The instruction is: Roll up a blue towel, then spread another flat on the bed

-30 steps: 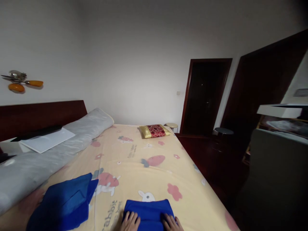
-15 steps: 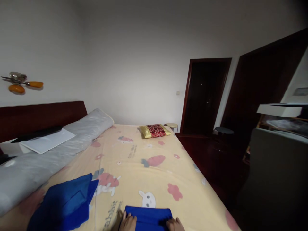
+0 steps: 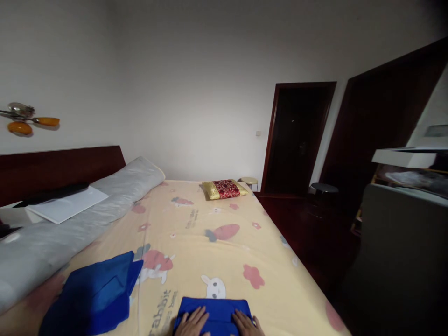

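Cloth: blue cloth (image 3: pixel 220 308) is lying on the bed at the bottom edge of the view, right under both hands; near part is running out of frame
Cloth axis: visible part is stretching left to right, straight far edge facing the far wall; a crease is running across, roughly along that edge; full length cannot be told
Left hand (image 3: pixel 193 322): is resting palm-down on the cloth's left part, fingers slightly apart, pointing forward, not gripping
Right hand (image 3: pixel 247 323): is resting on the cloth's right part, fingers slightly apart, pointing forward and leftward, not gripping
Hands: are staying apart, bare cloth showing between
Bed (image 3: pixel 280 289): is carrying a yellowish sheet with carrots, flowers, lettering; a rabbit print (image 3: pixel 216 288) is showing just beyond the cloth
Left side: second cloth (image 3: pixel 98 296), also blue, is lying loosely layered, apart from the first
Headboard side: grey quilt (image 3: pixel 140 176) is running along the headboard (image 3: pixel 70 163); white board (image 3: pixel 66 205) is lying on it
Far end: gold-red pillow (image 3: pixel 226 189) is lying near the edge; pale stool (image 3: pixel 249 180) is standing behind
Room: dark door (image 3: pixel 290 140) is standing beyond; dark stool (image 3: pixel 324 188) is standing on the reddish floor (image 3: pixel 297 214); wall lamp (image 3: pixel 49 122) is hanging at left
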Demonstrator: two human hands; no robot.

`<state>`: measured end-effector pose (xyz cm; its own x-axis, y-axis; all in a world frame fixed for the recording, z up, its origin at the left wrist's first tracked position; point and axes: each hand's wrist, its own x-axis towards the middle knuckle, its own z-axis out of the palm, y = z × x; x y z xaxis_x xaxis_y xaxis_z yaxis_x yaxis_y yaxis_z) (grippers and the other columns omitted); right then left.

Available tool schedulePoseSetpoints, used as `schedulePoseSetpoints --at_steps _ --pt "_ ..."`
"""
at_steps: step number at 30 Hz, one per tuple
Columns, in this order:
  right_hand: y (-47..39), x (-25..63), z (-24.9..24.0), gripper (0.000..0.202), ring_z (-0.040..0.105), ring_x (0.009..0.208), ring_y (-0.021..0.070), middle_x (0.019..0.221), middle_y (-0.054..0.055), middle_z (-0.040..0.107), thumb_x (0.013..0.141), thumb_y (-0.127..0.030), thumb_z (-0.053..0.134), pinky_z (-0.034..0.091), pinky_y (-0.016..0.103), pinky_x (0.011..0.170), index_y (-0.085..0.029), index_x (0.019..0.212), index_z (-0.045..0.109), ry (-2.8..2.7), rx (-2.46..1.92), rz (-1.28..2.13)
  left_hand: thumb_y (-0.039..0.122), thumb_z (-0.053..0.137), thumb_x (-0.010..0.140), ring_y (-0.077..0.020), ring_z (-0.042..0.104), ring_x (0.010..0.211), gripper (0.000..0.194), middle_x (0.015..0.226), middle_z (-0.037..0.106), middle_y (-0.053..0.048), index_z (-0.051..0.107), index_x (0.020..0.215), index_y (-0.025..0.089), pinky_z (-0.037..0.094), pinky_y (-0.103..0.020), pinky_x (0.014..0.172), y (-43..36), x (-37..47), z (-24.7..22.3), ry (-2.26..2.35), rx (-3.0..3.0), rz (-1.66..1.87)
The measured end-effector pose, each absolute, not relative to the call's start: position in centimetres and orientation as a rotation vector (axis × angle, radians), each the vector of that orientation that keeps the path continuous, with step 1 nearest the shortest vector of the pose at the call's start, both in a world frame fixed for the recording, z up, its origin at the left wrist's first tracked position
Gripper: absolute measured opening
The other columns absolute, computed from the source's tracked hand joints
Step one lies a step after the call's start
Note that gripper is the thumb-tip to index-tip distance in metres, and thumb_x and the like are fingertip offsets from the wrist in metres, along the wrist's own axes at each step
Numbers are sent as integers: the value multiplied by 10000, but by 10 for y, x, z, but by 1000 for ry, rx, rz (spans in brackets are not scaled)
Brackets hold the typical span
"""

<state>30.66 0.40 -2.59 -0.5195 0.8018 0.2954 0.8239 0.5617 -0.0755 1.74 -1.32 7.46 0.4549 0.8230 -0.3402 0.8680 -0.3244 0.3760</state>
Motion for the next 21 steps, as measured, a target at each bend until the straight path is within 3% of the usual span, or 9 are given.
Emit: schedulePoseSetpoints --at_steps 3,6,10,14,18,21 --pt "7 330 -33 465 651 1085 294 1251 45 646 872 -601 453 580 462 813 -374 1254 592 -2377 -1516 -93 550 292 912 -272 253 1440 601 1562 272 -71 351 1449 289 219 -576 1144 -10 -5 76 1696 2205 -116" --pt "10 339 -34 450 668 1048 312 1197 69 682 851 -597 496 582 473 785 -337 1185 650 -2340 -1517 -209 494 307 919 -273 246 1442 567 1562 272 -71 372 1440 279 201 -592 1145 -6 -16 76 1818 2211 -148" --pt "11 323 -22 362 678 1012 315 1183 128 695 813 -436 596 552 445 788 -245 1107 685 -2386 -1418 -410 435 305 944 -292 296 1423 519 1541 332 -87 419 1422 267 225 -565 1160 -5 -5 72 1695 2340 -18" --pt "6 288 -20 262 676 902 235 1048 50 741 761 -196 580 493 385 845 -258 1006 653 -2409 -1274 -411 445 377 934 -295 378 1381 520 1499 435 -77 396 1432 294 278 -509 1167 -10 24 58 1355 2494 15" --pt "1 265 -37 55 645 768 200 822 -9 726 791 -237 561 464 329 780 -265 786 608 -2344 -1067 -546 427 327 949 -331 431 1338 477 1443 504 -100 456 1391 301 319 -565 1129 -17 49 39 1306 2459 -74" --pt "1 274 -39 138 649 777 200 837 -24 733 796 -242 561 450 307 725 -280 909 629 -2375 -989 -678 408 326 939 -327 445 1326 470 1419 528 -104 475 1375 311 325 -563 1119 -16 47 31 1355 2415 -85"
